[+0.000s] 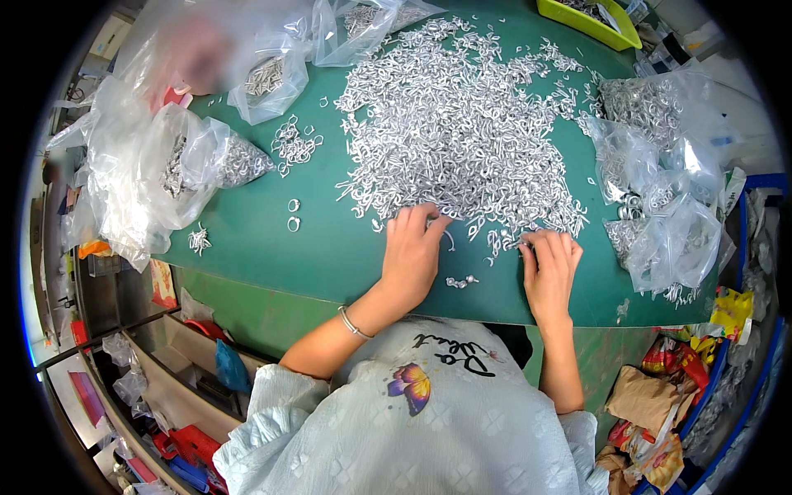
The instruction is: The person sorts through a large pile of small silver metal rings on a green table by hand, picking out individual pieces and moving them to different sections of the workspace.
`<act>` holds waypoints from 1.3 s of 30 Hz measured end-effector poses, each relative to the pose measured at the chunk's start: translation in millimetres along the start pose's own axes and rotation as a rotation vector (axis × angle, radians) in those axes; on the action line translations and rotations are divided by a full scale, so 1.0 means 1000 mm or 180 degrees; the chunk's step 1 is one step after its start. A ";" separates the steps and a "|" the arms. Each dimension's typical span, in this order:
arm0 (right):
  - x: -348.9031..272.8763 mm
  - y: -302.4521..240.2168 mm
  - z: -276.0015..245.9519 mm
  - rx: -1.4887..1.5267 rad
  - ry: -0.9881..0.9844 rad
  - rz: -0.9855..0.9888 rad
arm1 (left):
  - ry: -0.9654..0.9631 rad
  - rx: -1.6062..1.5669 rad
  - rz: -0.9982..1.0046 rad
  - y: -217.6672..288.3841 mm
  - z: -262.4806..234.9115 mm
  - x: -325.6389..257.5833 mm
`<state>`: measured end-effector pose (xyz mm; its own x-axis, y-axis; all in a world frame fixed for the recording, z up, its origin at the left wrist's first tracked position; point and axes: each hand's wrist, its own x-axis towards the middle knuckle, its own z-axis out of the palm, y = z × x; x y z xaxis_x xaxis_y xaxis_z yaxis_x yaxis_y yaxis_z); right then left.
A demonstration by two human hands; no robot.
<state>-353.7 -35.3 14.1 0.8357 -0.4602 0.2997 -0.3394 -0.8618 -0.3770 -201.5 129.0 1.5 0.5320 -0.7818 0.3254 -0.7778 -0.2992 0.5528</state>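
A wide heap of small silver metal pieces [462, 132] lies on the green tabletop, many of them curved or ring-like. At its near edge my left hand [411, 256] has its fingers bent down against the pieces, thumb close to the index finger. What those fingertips hold, if anything, is hidden. My right hand [551, 272] is at the near right edge of the heap, thumb and fingers pinched together over some pieces too small to make out. Between the hands lies a short row of silver pieces [462, 282], apart from the heap.
Silver rings [295, 147] form a small pile on the left, beside clear bags of metal parts [235, 161]. More filled bags [660, 198] line the right edge. A yellow-green tray [594, 21] stands at the far right. An open drawer [177, 355] is at lower left.
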 end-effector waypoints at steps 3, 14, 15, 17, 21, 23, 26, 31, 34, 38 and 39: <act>-0.001 0.005 -0.004 0.0091 0.0212 0.0063 | -0.0222 -0.0257 0.0309 0.010 0.009 0.008; -0.003 0.001 -0.007 -0.0036 0.0128 0.0287 | -0.0463 0.0107 0.0647 0.014 0.025 0.026; -0.003 -0.001 -0.009 -0.0073 0.0100 0.0291 | -0.0455 -0.0033 0.0696 0.021 0.028 0.026; -0.002 -0.002 -0.004 -0.0096 0.0084 0.0223 | -0.0563 -0.0012 0.0757 0.027 0.031 0.027; 0.003 -0.001 -0.005 0.0049 0.0064 0.0183 | -0.1051 0.0359 0.0937 0.023 0.032 0.033; 0.003 0.001 -0.006 0.0072 0.0275 0.0218 | -0.1156 0.0299 0.1035 0.021 0.031 0.033; 0.005 0.007 -0.003 0.0101 0.0328 0.0341 | -0.0708 -0.0018 0.1015 0.023 0.036 0.031; 0.009 -0.007 0.003 0.0278 0.0036 -0.0005 | -0.1002 0.0098 0.1141 0.019 0.038 0.030; 0.001 -0.002 0.000 0.0296 -0.0257 -0.0270 | -0.1139 0.0076 0.1257 0.015 0.029 0.034; -0.009 0.001 -0.001 0.0529 -0.0251 -0.0360 | -0.0881 -0.0211 0.1168 0.016 0.032 0.029; -0.009 0.003 0.001 0.0570 -0.0151 -0.0300 | -0.0826 -0.0260 0.1086 0.019 0.035 0.029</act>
<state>-361.5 -33.9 9.3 0.8810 -0.3651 0.3008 -0.1801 -0.8469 -0.5002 -212.2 81.7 -5.4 0.1392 -0.9431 0.3019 -0.8599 0.0362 0.5092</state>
